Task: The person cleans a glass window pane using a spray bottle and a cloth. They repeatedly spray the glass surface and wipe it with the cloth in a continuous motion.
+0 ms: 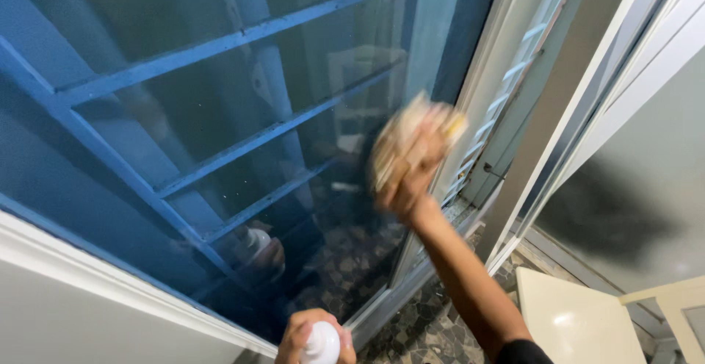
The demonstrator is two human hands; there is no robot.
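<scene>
Right hand (407,188), blurred, grips a crumpled beige cloth (411,140) against the tall blue-tinted glass pane (220,114), whose long axis runs toward 1 o'clock. Left hand (312,334), at 7 o'clock from it, clasps a white spray bottle (322,343).

Right hand (407,188) presses blurred cloth (411,143) on glass pane (220,114); left hand (312,338) grips white bottle (322,343).

Dark glass pane (220,114) behind blue bars (242,37), white frame (110,283), pebble-mosaic floor (433,331), cream chair (580,320)
</scene>
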